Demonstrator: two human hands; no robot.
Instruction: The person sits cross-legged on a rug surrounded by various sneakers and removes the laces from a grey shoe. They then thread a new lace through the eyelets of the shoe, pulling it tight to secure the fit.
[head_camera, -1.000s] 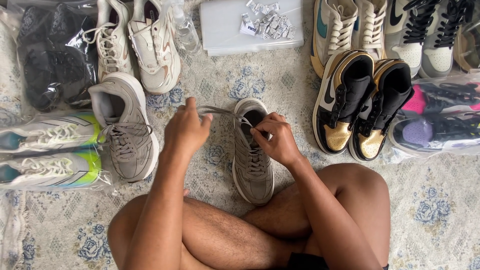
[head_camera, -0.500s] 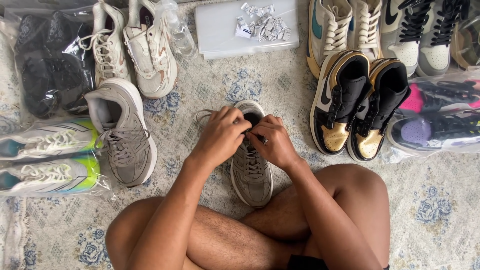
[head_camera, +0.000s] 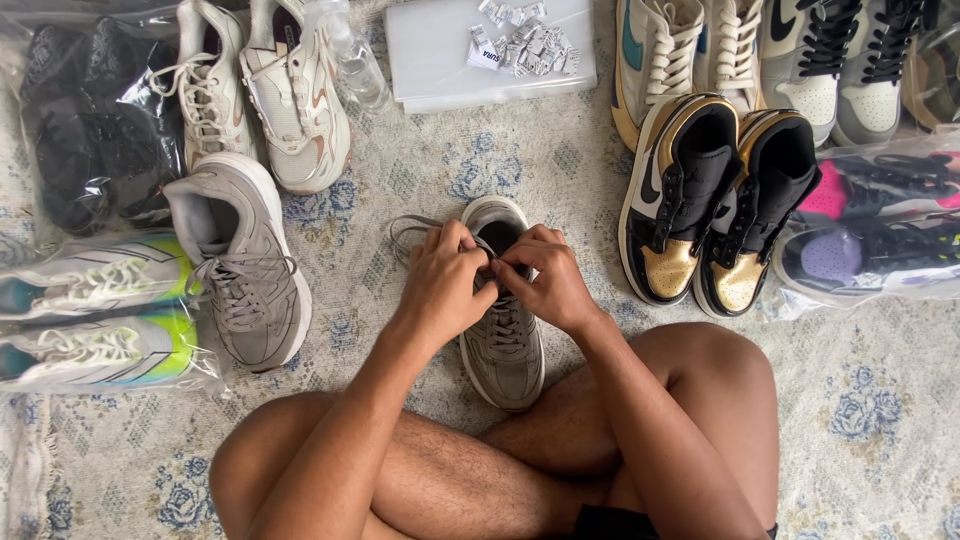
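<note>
A grey sneaker (head_camera: 507, 350) lies on the patterned rug in front of my crossed legs, toe toward me. My left hand (head_camera: 446, 280) and my right hand (head_camera: 545, 280) meet over its tongue, both pinching its grey laces (head_camera: 408, 236). A loop of lace trails off to the left of the shoe's collar. The matching grey sneaker (head_camera: 240, 262) lies to the left, laced.
Black and gold high-tops (head_camera: 715, 205) stand to the right. White sneakers (head_camera: 262, 90), a clear bottle (head_camera: 352, 58) and a white box (head_camera: 480, 50) with small paper tags lie at the top. Bagged shoes (head_camera: 95, 320) line the left and right edges.
My left hand was out to the left, pulling a lace. It has come in to meet my right hand over the shoe's tongue, and the lace now hangs in a slack loop.
</note>
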